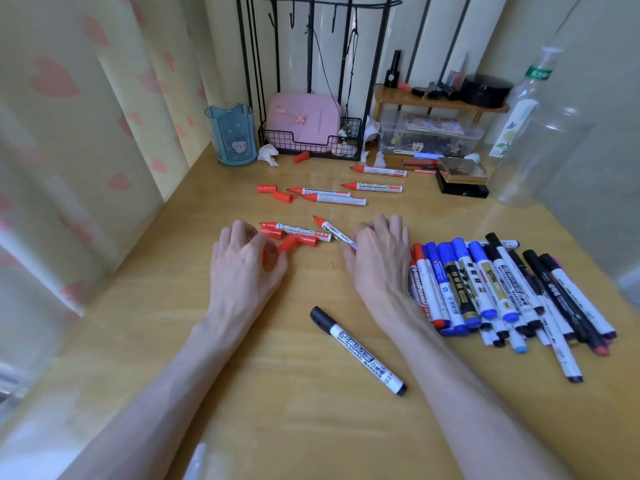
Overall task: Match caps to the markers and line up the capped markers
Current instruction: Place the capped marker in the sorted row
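My left hand [242, 261] lies palm down on the wooden table [284, 427], fingers curled over a loose red cap [265, 259]; more red caps [296, 241] lie just right of it. My right hand [377, 258] pinches the rear end of an uncapped red marker [332, 230] whose tip points up-left. Another uncapped red marker [298, 230] lies between the hands. Several uncapped red markers [332, 197] and red caps [275, 192] lie farther back. A row of capped markers [502, 289] sits on the right. One capped black marker [356, 349] lies alone between my forearms.
At the back stand a blue pen holder [230, 136], a black wire rack with a pink case [304, 121], a clear storage box [429, 136] under a small wooden shelf [440, 98], and a dark box [462, 181]. A clear plastic bottle [526, 133] stands at the right.
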Motion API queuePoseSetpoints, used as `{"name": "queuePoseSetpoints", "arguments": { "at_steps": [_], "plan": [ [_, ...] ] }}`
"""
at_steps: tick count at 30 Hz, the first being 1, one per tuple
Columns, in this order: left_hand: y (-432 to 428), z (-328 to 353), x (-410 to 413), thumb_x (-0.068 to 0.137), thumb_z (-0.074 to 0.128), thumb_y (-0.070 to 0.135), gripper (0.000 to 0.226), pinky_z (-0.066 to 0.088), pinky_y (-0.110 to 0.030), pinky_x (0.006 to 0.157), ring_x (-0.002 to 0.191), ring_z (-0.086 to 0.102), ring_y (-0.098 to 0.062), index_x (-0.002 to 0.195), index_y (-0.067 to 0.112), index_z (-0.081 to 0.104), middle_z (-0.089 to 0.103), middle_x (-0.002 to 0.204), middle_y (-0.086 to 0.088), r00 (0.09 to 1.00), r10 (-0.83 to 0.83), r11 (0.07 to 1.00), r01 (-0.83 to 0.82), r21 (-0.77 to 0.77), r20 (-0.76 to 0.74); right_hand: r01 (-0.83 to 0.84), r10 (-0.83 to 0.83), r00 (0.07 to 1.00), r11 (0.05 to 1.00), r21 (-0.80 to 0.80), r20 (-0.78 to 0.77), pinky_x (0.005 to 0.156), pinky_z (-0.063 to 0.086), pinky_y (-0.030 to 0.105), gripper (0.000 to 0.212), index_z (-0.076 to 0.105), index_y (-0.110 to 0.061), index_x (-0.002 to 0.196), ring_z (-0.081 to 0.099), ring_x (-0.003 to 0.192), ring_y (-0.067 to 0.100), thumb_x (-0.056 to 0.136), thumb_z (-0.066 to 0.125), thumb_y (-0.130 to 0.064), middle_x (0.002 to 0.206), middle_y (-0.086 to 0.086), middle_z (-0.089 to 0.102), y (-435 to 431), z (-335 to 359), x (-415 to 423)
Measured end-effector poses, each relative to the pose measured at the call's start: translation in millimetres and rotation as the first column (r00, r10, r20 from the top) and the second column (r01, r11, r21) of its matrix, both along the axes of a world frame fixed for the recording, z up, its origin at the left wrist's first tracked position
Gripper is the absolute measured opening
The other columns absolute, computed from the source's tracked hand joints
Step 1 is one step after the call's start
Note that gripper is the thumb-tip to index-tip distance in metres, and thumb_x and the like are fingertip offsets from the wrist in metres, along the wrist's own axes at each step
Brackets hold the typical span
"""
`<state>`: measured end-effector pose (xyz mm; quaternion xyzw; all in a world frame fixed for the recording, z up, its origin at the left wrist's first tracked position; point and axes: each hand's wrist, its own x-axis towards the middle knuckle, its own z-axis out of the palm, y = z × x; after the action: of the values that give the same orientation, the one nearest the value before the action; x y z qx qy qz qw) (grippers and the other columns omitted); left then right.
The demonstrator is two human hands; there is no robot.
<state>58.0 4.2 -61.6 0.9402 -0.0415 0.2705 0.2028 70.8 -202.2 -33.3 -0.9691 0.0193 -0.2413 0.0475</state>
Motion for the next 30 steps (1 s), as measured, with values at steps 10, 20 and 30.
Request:
{"name": "queuePoseSetpoints", "arguments": {
  "at_steps": [10, 20, 30],
  "plan": [
    [4.0, 9.3, -6.1, 0.094, 0.077, 0.028, 0.013, 0.039, -0.026, 0.072, 0.079, 0.053, 0.006, 0.105, 0.024, 0.072, 0.061, 0.086, 0.023, 0.954, -0.296, 0.91, 0.294, -0.291, 0.036, -0.244, 0.218, 0.969, 0.908, 0.34, 0.112, 0.078, 0.044, 0.04, 0.013, 0.068, -0.021, 0.107, 0.064, 0.083, 0.024, 0.098, 0.066, -0.011, 0.091, -0.002, 0.073, -49.5, 32.1, -33.6],
    [0.9, 10.2, -12.6, 0.094, 0.077, 0.025, 0.013, 0.047, -0.037, 0.081, 0.086, 0.06, -0.006, 0.104, 0.027, 0.07, 0.065, 0.091, 0.018, 0.934, -0.354, 0.897, 0.352, -0.267, 0.044, -0.325, 0.303, 0.946, 0.881, 0.344, 0.116, 0.079, 0.046, 0.039, 0.03, 0.072, -0.022, 0.108, 0.06, 0.083, 0.023, 0.095, 0.063, 0.003, 0.087, -0.003, 0.066, -65.6, 19.9, -52.0],
    [-0.5, 12.9, -14.5, 0.095, 0.077, 0.018, 0.015, 0.038, -0.006, 0.074, 0.086, 0.067, -0.001, 0.106, 0.02, 0.068, 0.075, 0.094, 0.015, 0.916, -0.402, 0.871, 0.386, -0.305, 0.011, -0.38, 0.357, 0.925, 0.867, 0.324, 0.129, 0.077, 0.047, 0.044, 0.03, 0.072, -0.022, 0.107, 0.053, 0.079, 0.02, 0.095, 0.063, 0.004, 0.085, -0.006, 0.061, -62.8, 14.5, -54.4]
  ]
}}
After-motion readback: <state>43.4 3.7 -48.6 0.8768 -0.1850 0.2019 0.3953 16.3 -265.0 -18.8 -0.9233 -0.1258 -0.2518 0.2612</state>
